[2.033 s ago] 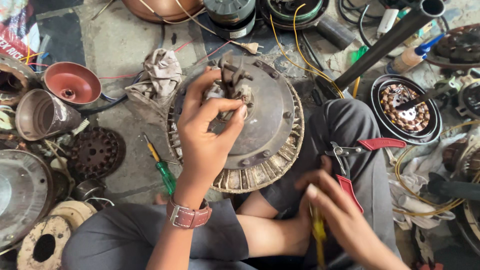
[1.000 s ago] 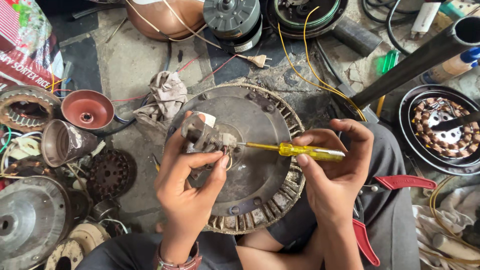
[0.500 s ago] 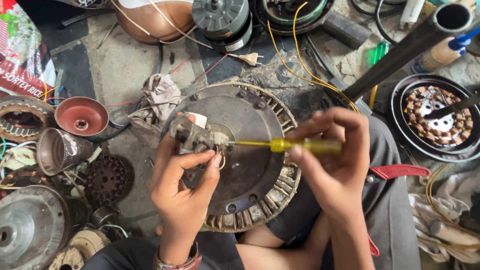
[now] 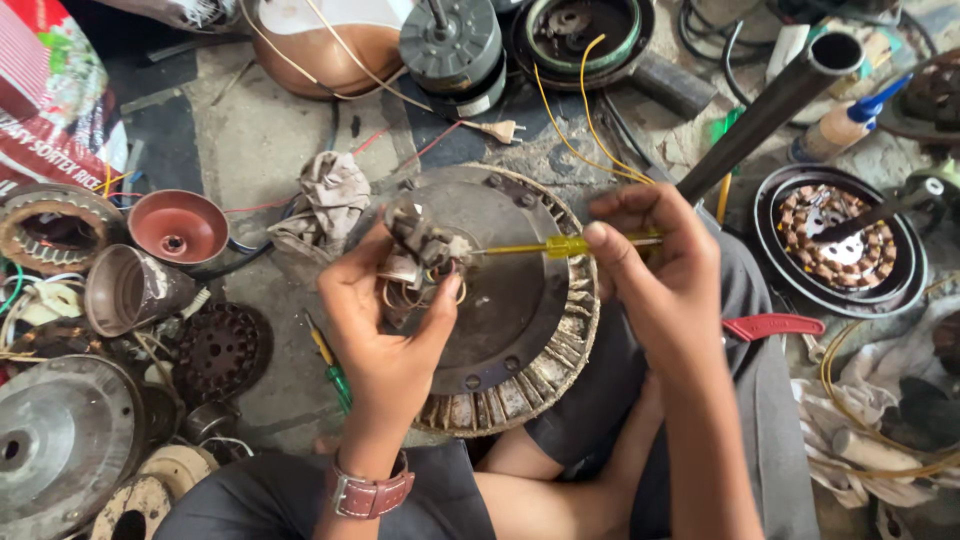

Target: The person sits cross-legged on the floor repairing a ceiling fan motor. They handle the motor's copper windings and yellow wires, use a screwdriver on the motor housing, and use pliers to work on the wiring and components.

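Since 2 s ago, right hand [image 4: 660, 280] has come up w/ yellow screwdriver [image 4: 565, 245], fingers clamped round handle, tip at small wired part [image 4: 425, 255]. Left hand [image 4: 385, 320] pinches that part over fan motor disc [image 4: 520, 300], just below both hands. Rag [image 4: 325, 200] lies left of left hand.

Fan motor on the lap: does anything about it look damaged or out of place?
The round fan motor lies opened, its rim rusty and grimy. Loose wires spill from the hub beside the left hand; the right hand pokes there with a yellow screwdriver.
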### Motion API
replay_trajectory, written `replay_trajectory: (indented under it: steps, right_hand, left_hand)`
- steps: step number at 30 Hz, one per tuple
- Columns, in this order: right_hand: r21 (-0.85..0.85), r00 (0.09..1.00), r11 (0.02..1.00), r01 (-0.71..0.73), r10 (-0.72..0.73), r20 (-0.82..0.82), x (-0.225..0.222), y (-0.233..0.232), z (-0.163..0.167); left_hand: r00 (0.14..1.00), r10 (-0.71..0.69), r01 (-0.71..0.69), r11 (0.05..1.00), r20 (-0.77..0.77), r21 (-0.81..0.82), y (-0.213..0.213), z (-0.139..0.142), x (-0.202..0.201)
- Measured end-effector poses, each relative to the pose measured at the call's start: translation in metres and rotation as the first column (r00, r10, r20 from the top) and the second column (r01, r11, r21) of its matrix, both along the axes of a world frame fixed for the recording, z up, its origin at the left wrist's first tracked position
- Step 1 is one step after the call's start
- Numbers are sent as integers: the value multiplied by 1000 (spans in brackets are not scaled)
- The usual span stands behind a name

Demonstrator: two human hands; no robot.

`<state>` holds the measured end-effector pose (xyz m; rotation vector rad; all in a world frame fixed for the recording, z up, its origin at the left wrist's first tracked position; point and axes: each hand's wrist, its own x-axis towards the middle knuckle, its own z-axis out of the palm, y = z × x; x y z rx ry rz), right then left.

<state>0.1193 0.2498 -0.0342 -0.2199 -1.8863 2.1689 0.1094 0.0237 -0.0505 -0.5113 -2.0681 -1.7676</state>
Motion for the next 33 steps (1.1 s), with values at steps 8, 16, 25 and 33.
replay_trajectory:
  steps: [8, 16, 25, 33]
  right_hand:
    - [83, 996, 996, 40, -34, -77, 0, -1, 3]
    - [199, 993, 980, 7, 17, -119, 3, 0, 10]
    - [118, 980, 983, -141, 156, -127, -1, -1, 12]
    - [90, 1000, 996, -2, 4, -27, 2, 0, -1]
  left_hand:
    - [995, 86, -90, 990, -42, -108, 2, 14, 0]
    - [993, 111, -116, 982, -40, -148, -1, 16, -1]
    - [994, 108, -108, 987, -4, -118, 1, 18, -1]
    - [991, 131, -132, 982, -18, -137, 0, 17, 0]
